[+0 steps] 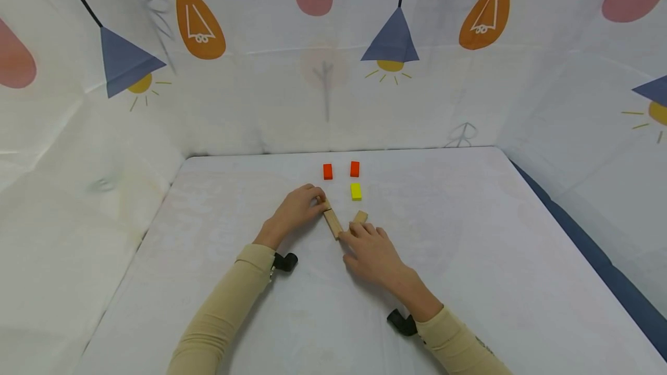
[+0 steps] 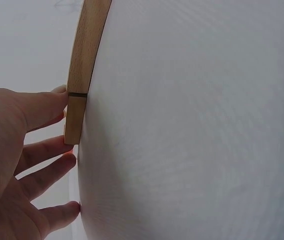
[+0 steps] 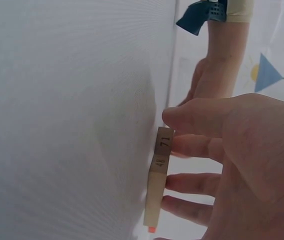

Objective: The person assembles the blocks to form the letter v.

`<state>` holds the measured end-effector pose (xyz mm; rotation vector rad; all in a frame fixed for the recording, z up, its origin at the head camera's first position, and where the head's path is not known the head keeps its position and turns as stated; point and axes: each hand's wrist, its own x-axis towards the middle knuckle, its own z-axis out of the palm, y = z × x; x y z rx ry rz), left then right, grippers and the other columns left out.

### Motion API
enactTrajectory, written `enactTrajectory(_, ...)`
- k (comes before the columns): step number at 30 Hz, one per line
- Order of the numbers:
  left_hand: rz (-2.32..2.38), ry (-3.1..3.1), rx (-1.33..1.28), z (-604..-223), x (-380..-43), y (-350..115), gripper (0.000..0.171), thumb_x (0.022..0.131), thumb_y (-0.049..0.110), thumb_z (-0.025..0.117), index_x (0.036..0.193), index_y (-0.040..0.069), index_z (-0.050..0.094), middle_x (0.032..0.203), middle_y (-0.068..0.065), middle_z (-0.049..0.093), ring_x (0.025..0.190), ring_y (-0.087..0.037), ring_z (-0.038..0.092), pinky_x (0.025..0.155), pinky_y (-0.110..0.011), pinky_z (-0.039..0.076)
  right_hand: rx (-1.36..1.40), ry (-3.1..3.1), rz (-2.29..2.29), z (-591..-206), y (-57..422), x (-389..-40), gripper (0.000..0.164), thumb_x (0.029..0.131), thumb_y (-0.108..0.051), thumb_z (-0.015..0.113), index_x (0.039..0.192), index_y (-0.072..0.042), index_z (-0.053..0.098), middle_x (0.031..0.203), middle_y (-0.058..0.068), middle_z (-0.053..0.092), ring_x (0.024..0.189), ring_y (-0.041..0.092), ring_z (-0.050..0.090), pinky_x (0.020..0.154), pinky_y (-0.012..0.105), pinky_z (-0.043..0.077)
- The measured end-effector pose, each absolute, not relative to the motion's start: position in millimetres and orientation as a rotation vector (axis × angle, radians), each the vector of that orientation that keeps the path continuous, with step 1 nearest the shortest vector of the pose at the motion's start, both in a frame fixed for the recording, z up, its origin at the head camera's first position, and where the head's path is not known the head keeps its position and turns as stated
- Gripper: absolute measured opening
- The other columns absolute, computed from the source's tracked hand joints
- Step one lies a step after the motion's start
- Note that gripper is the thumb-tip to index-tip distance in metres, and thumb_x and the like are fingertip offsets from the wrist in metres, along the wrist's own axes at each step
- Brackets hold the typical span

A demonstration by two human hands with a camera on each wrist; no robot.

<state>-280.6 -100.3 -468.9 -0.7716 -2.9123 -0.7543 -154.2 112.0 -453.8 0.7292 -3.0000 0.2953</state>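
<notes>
Two hands at work on plain wooden blocks. The left hand [image 1: 298, 211] pinches the far wooden block [image 2: 75, 120] between thumb and fingers; beyond a thin dark seam, the near wooden block [image 1: 333, 224] continues the same line. The right hand [image 1: 372, 254] is loosely spread, its fingertips touching the blocks at the near end, the thumb standing apart.

The governing relation, as judged here, is the angle between two long axes. The left-hand pair slants from far left to near right; the right-hand wooden block [image 1: 361, 216] slants from far right to near left, so that together they form a V opening away from the person. The right hand is nearer its point, the left hand nearer the far tip of the left arm. Whether the lower ends touch cannot be told.

The wood is pale, fine-grained and square-edged, with dark numerals, 71 and 48, on two end faces. Past the V lie a small yellow block [image 1: 356, 191] and two red blocks [image 1: 327, 171], smooth and oblong, upon a matt white table [image 1: 443, 207].
</notes>
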Motion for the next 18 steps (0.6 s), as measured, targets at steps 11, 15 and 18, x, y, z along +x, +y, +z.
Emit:
enactTrajectory(11, -0.757, -2.910, -0.785, -469.5, -280.5, -100.5, 0.016, 0.092, 0.031, 0.071, 0.101, 0.018, 0.068, 0.102, 0.001, 0.065, 0.091, -0.017, 0.061, 0.086, -0.034, 0.052, 0.718, -3.002, 0.292, -454.6, 110.9, -153.8, 0.036, 0.092, -0.028, 0.068, 0.127, -0.023, 0.062, 0.127, 0.006, 0.057, 0.119, 0.028, 0.053, 0.094, 0.053, 0.046)
enactTrajectory(15, -0.754, -2.917, -0.784, -470.5, -281.8, -100.4, 0.014, 0.092, 0.030, 0.071, 0.100, 0.019, 0.068, 0.102, 0.001, 0.064, 0.091, -0.016, 0.061, 0.086, -0.034, 0.052, 0.717, -2.996, 0.289, -455.2, 110.7, -153.8, 0.035, 0.092, -0.029, 0.068, 0.126, -0.023, 0.062, 0.128, 0.006, 0.057, 0.120, 0.028, 0.053, 0.094, 0.054, 0.046)
enactTrajectory(18, -0.746, -2.932, -0.778, -470.4, -281.9, -100.6, 0.014, 0.093, 0.030, 0.071, 0.101, 0.019, 0.068, 0.102, 0.001, 0.065, 0.092, -0.016, 0.060, 0.087, -0.034, 0.052, 0.716, -2.997, 0.296, -455.6, 110.6, -153.6, 0.036, 0.092, -0.029, 0.068, 0.126, -0.023, 0.062, 0.129, 0.006, 0.058, 0.120, 0.028, 0.053, 0.095, 0.054, 0.045)
